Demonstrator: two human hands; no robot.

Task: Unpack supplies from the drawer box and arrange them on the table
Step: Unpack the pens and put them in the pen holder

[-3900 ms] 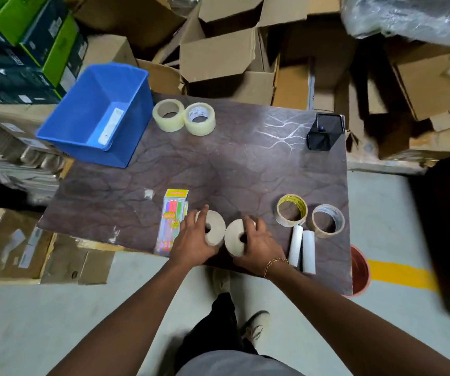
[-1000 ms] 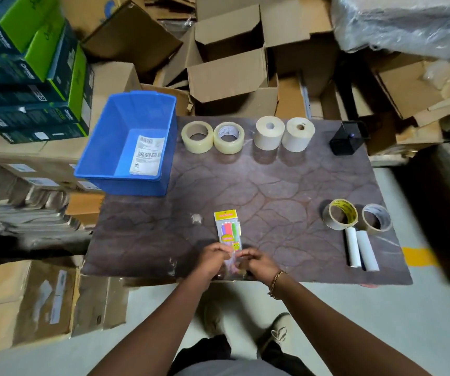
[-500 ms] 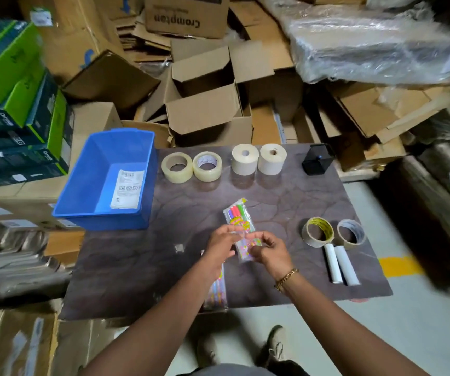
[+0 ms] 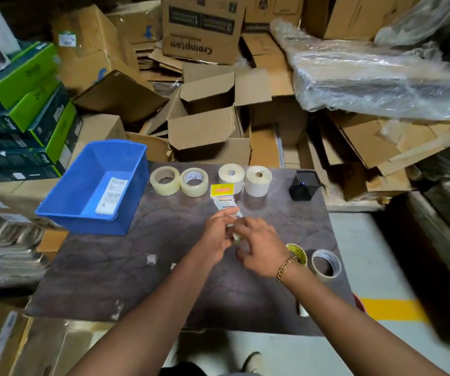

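A flat packet with a yellow header [image 4: 220,191] hangs over the middle of the brown table [image 4: 126,256], its top end towards the far row of rolls. My left hand [image 4: 216,236] pinches the packet's lower part. My right hand [image 4: 262,246] hovers beside it with fingers spread; motion blur hides whether they touch it. The blue drawer box [image 4: 69,196] stands at the table's far left with only a white label inside.
Along the far edge stand two clear tape rolls [image 4: 165,181] [image 4: 194,182], two white paper rolls [image 4: 231,174] [image 4: 258,181] and a black holder [image 4: 302,186]. Two tape rolls [image 4: 300,253] [image 4: 326,263] lie near right. Cardboard boxes crowd behind the table.
The packet has been lifted from the near edge and carried towards the far row of rolls. My right hand has loosened its hold. The view has tilted upward.
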